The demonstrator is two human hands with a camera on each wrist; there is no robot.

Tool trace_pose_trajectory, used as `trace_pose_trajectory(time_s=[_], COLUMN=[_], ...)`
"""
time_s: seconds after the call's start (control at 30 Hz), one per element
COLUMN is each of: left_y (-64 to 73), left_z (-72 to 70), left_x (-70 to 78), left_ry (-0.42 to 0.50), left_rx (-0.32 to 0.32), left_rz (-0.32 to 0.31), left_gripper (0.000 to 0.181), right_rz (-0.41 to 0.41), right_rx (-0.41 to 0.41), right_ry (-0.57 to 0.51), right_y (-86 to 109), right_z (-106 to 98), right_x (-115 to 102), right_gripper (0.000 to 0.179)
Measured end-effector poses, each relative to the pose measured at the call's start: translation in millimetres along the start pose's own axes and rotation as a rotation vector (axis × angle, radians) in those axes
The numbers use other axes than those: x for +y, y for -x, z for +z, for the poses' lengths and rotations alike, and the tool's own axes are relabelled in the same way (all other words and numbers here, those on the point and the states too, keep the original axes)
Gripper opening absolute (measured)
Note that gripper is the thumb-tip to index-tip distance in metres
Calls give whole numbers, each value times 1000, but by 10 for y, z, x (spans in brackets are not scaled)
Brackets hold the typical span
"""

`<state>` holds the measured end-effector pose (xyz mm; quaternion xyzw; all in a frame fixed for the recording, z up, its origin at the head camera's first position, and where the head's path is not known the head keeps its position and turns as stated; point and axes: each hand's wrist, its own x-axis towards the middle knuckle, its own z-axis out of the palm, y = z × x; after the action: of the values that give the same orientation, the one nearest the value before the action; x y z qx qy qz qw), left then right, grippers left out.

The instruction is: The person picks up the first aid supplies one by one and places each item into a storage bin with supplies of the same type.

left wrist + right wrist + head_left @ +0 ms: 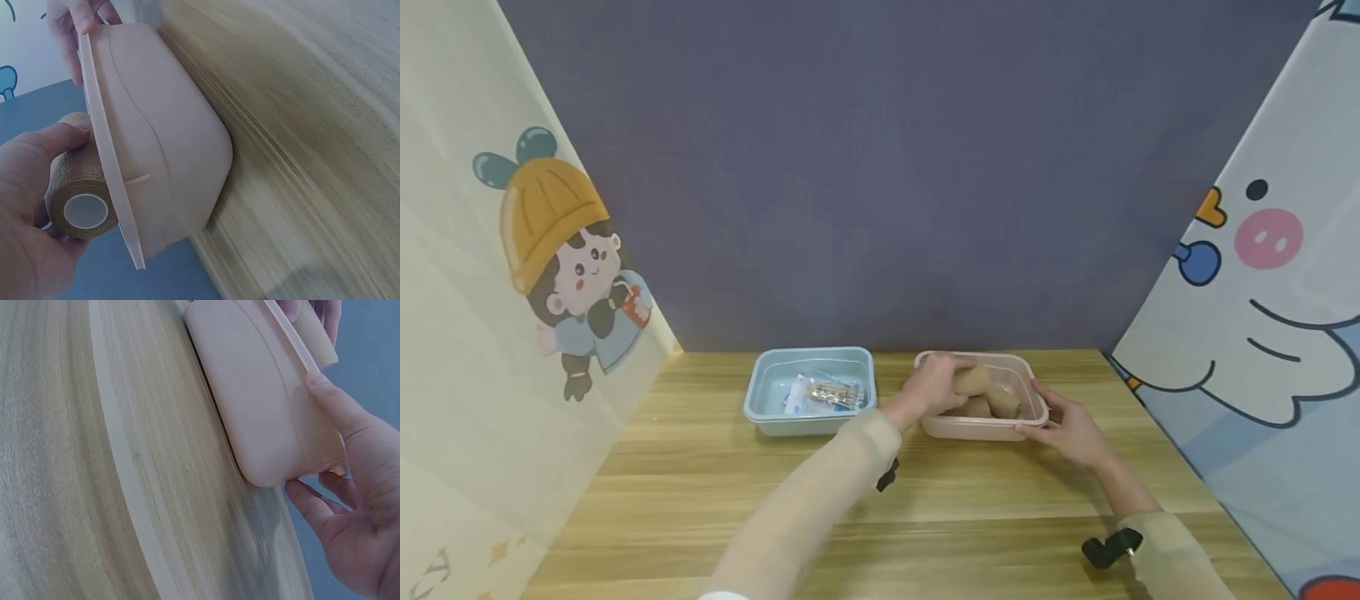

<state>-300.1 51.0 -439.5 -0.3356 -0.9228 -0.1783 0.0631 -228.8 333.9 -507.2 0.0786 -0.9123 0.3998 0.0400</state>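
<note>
My left hand [931,387] holds a tan roll of cohesive bandage [77,164] with a white core, thumb on one side and fingers on the other. The roll is at the rim of a pink plastic basket [973,431], over its left part. Further tan rolls [1002,402] lie inside the basket, partly hidden by the front wall and the held roll. With my right hand [1075,429] I grip the basket's right end, thumb on the rim and fingers around the far side, as the right wrist view [369,469] shows.
A light blue basket [808,425] stands to the left, holding clear packets of cotton swabs [835,394] and a white-blue packet [797,396]. Both baskets rest on a wood-grain table [700,475] before a dark grey-blue back panel [880,183]. Printed panels flank the table on both sides.
</note>
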Motion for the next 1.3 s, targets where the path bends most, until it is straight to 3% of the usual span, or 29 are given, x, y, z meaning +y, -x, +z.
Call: trace_pose_trajectory(time_s=[0.7,1.3], left_y=[-76,-148], left_z=[183,205], left_x=[-10,22], left_ry=[48,-81], left_rx=[2,19], left_rz=[-61,-195], left_gripper=[64,57], right_rz=[2,-5], right_rx=[-1,4], right_ry=[-39,-13], right_y=[26,2], right_z=[5,15], right_x=[32,12], right_gripper=[102,101])
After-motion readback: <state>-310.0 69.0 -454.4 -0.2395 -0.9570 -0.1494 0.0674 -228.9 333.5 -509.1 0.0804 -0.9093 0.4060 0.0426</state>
